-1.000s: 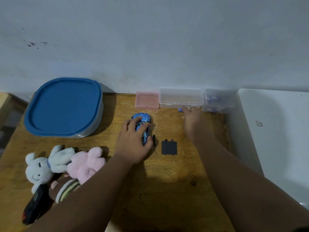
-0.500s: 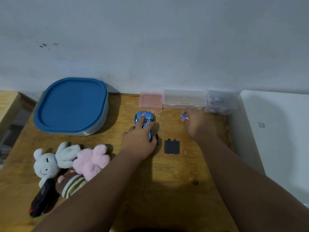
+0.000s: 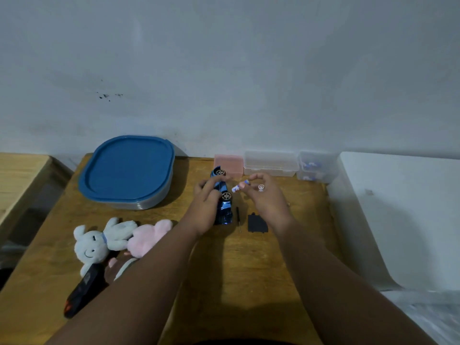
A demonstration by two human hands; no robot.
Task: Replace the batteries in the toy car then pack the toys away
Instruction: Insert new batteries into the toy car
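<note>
Blue and glossy, the toy car [image 3: 225,212] is tipped on its side toward the back of the wooden table [image 3: 224,282], its two visible wheels facing right; the left hand [image 3: 204,207] grips it from the left, fingers curled over the body, the thumb hidden behind it; the right hand [image 3: 265,199] is raised just beside the car, thumb and forefinger pinching a small white and blue battery [image 3: 239,187] whose free end points at the car's underside, though whether it touches the car I cannot tell; a second battery [image 3: 260,187] shows end-on, tucked among the other curled fingers of that hand; a thin black screwdriver [image 3: 239,219] lies on the table just right of the car, and a flat black battery cover [image 3: 256,224] lies beside it, its right edge hidden by the right wrist; against the wall stand a pink box [image 3: 229,163], a clear box [image 3: 270,162] and a smaller clear box [image 3: 315,166] with blue and white pieces inside, all in a row; a tub with a blue lid [image 3: 127,170] sits at the back left; at the front left a white plush rabbit [image 3: 97,242] and a pink plush toy [image 3: 149,235] lie touching, with a black remote [image 3: 84,287] partly under them; a white surface [image 3: 398,220] borders the table on the right.
</note>
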